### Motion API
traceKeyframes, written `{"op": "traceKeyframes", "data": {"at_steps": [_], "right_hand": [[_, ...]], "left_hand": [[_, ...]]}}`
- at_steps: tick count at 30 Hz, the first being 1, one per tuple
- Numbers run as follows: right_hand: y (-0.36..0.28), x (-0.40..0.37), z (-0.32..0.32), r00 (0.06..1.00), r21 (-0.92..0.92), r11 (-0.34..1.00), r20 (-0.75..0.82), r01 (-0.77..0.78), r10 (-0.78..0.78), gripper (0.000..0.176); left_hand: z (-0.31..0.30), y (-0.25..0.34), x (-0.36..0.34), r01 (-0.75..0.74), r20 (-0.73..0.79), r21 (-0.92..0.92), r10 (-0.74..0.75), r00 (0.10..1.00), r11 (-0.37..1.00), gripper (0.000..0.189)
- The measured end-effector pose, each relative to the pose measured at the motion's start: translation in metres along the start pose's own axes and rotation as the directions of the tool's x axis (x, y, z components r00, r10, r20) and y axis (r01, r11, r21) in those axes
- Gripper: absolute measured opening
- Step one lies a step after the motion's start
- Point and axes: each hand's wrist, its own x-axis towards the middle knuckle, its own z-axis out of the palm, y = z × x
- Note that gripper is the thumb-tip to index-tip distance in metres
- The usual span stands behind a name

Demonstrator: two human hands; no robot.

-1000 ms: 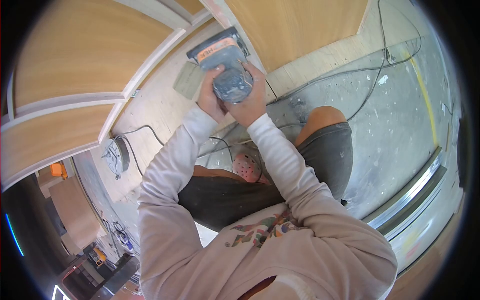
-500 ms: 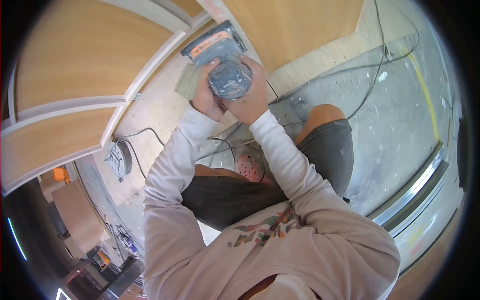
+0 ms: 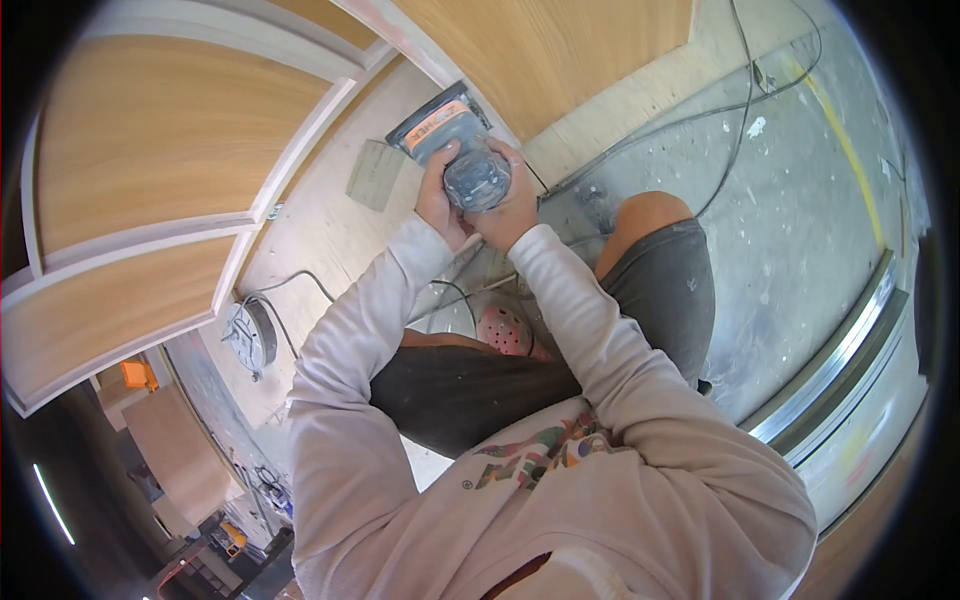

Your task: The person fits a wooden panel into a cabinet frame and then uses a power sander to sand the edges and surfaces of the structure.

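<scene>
Both my hands are wrapped round a dusty blue-grey power sander (image 3: 477, 180) with an orange label. My left hand (image 3: 437, 197) grips its left side, thumb lying near the label. My right hand (image 3: 517, 200) closes over the opposite side of the rounded body. The sander's flat, dark rectangular pad end points away from me, right at the pale frame rail (image 3: 415, 40) of a wooden panel. Just left of the pad, a greyish flat rectangular piece (image 3: 374, 175) lies on the light board. My palms and the sander's underside are hidden.
Wood panels with pale frames (image 3: 190, 120) stand at the left, another wooden panel (image 3: 560, 60) ahead. A round white-faced object (image 3: 250, 335) with a cable sits lower left. Grey cable (image 3: 640, 150) crosses the paint-spotted floor (image 3: 790, 220). Metal strips (image 3: 840, 350) lie at right.
The sander, in both hands, has come slightly nearer to me and to the right in view. More of the greyish flat piece shows. The view itself has shifted a little.
</scene>
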Motion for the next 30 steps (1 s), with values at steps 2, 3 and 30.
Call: {"op": "traceKeyframes", "data": {"at_steps": [2, 3, 30], "right_hand": [[-0.002, 0.003, 0.001, 0.999, 0.055, 0.998, 0.002, -0.039, 0.039, 0.073], [-0.006, 0.007, 0.001, 1.000, 0.042, 0.999, -0.013, 0.006, -0.005, 0.072], [-0.088, 0.044, 0.024, 0.983, 0.013, 0.983, 0.004, 0.182, -0.183, 0.073]], "left_hand": [[0.003, 0.005, -0.001, 0.019, -0.004, 0.056, -0.018, 1.000, 0.998, 0.047], [0.004, 0.007, -0.004, 0.018, -0.010, 0.055, -0.017, 1.000, 0.998, 0.047], [0.033, 0.068, -0.044, -0.256, 0.111, -0.031, 0.257, 0.960, 0.966, 0.053]]}}
